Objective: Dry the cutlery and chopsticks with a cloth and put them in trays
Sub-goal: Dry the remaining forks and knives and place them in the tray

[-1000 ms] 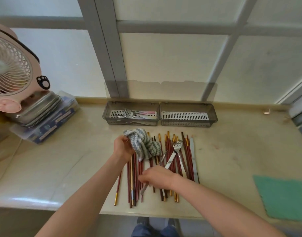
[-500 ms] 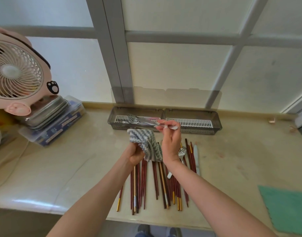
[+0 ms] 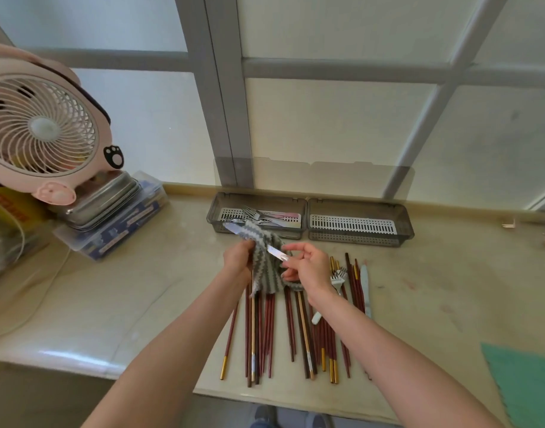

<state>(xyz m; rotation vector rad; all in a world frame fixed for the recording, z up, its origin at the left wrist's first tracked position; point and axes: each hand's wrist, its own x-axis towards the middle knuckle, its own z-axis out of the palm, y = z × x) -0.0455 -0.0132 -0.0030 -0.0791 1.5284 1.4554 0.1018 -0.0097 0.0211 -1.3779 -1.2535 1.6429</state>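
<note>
Fingers [image 3: 295, 247] of the right hand [image 3: 311, 268] pinch a knife [image 3: 276, 252] by its handle as the left hand [image 3: 238, 261] grips a striped cloth [image 3: 266, 268] wrapped round the blade.
Knife held above chopsticks [image 3: 265, 329] on the counter [image 3: 141, 288], just near of the left tray [image 3: 215, 210].

Arms bare along their whole visible length, from near the elbow down to the left hand [image 3: 238, 257] and right hand [image 3: 308, 268], both uncovered too. At the frame's bottom edge, a patch of blue cloth [image 3: 260, 424], likely denim trousers, beside blurred grey footwear [image 3: 316, 421].
</note>
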